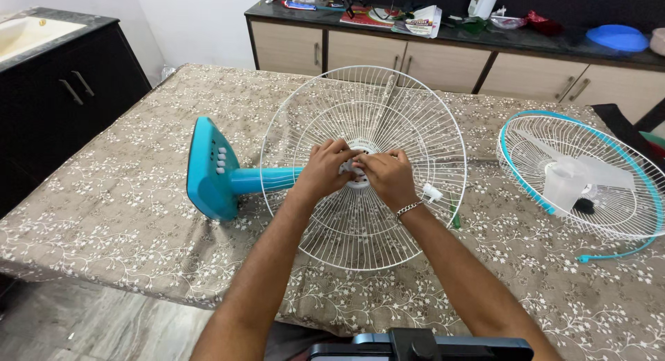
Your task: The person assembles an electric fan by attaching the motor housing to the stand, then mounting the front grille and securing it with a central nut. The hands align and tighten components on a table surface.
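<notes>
Round white wire fan guard (360,215), hub pinched by left hand (324,168) and right hand (388,175) fingers.

Both hands meet at the hub of a white wire fan guard (360,215): the left hand (325,168) and right hand (388,177) close their grip on the small white centre piece (352,168). Left of the grip lies the teal fan base (208,170) on the patterned counter (125,208). Well to the right of the grip rests a second guard (609,201) with a translucent blade (564,184).
</notes>
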